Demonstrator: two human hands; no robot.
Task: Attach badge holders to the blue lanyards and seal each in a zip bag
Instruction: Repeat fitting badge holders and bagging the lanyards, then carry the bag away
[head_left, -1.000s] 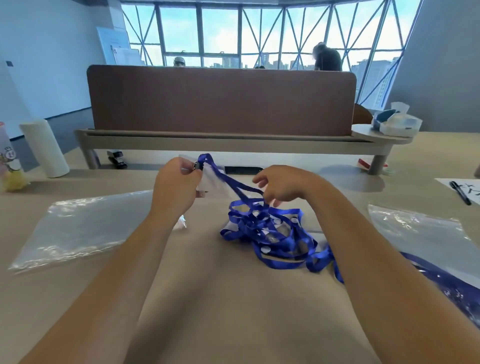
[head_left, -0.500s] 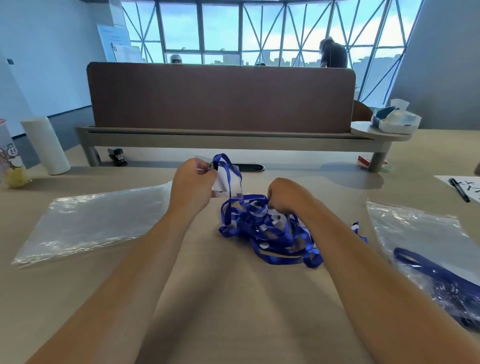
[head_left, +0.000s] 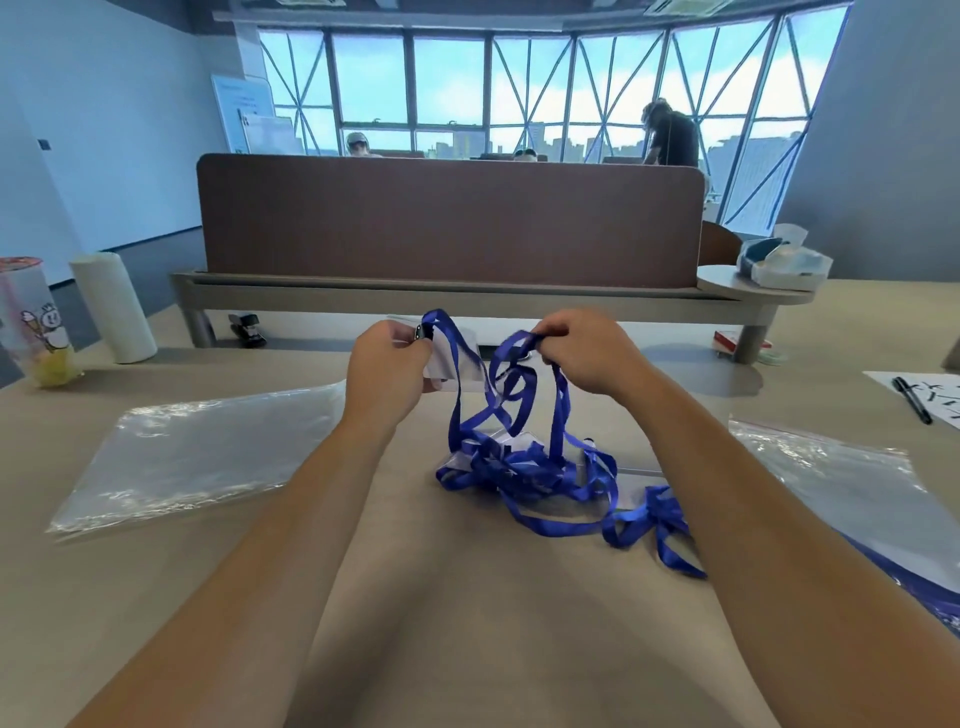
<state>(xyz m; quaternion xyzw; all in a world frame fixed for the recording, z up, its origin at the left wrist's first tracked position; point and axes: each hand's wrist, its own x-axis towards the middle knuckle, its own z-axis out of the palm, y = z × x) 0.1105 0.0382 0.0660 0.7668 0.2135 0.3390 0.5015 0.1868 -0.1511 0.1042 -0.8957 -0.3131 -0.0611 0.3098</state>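
My left hand (head_left: 385, 366) pinches the metal clip end of a blue lanyard (head_left: 456, 358), with a clear badge holder (head_left: 457, 366) hanging from it just right of the fingers. My right hand (head_left: 584, 351) grips a loop of blue lanyard strap and holds it above the table. Below both hands a tangled pile of blue lanyards (head_left: 524, 473) lies on several clear badge holders. A stack of empty zip bags (head_left: 197, 452) lies flat at the left. At the right, another zip bag (head_left: 852, 483) holds a blue lanyard partly hidden by my right forearm.
A brown divider panel (head_left: 447, 218) on a raised shelf closes the far side. A white roll (head_left: 111, 306) and a printed cup (head_left: 36, 322) stand far left, with a black stapler (head_left: 247, 327) under the shelf. A pen (head_left: 911, 400) on paper lies far right. People sit behind the divider.
My right hand has risen off the pile, pulling a loop of blue strap up with it. My left hand kept its hold on the clip end and badge holder.
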